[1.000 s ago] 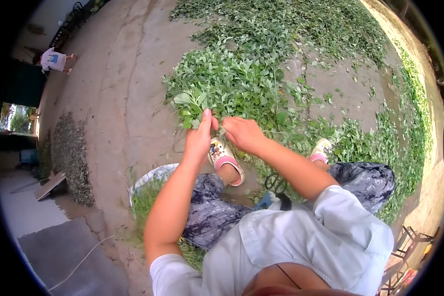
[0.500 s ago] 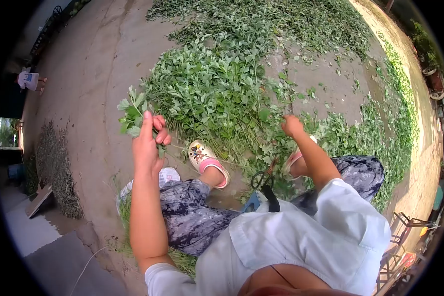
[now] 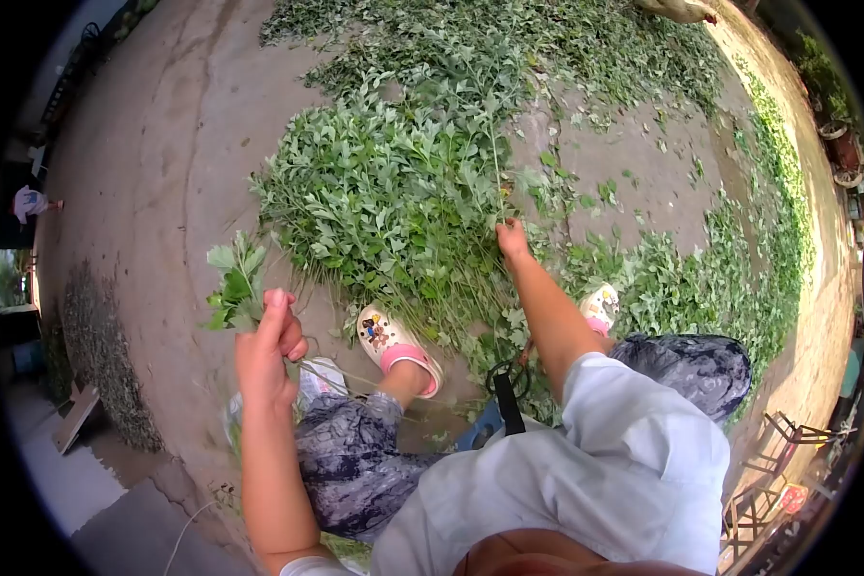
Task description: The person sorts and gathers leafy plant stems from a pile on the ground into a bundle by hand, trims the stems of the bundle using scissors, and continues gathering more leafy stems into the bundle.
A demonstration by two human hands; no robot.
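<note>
My left hand (image 3: 271, 350) is closed round a small bunch of leafy green stems (image 3: 237, 278), whose leaves stick out above the thumb and whose thin stalks trail below. To its right, my right hand (image 3: 512, 238) pinches the lower end of a long leafy stem (image 3: 497, 158) at the right edge of the pile. The big pile of leafy stems (image 3: 374, 192) lies on the concrete beyond my feet, stalk ends toward me.
A white bag (image 3: 322, 377) lies beside my left leg. Scissors (image 3: 507, 379) are near my lap. Loose leaves (image 3: 682, 278) spread to the right. Chairs (image 3: 787, 437) stand at the lower right. A person (image 3: 29, 204) is at the far left. An animal (image 3: 677, 10) shows at the top.
My left hand has moved left and down with its bunch. My right hand went out to the right, then back to the pile's edge, where it took hold of a stem. The animal has appeared.
</note>
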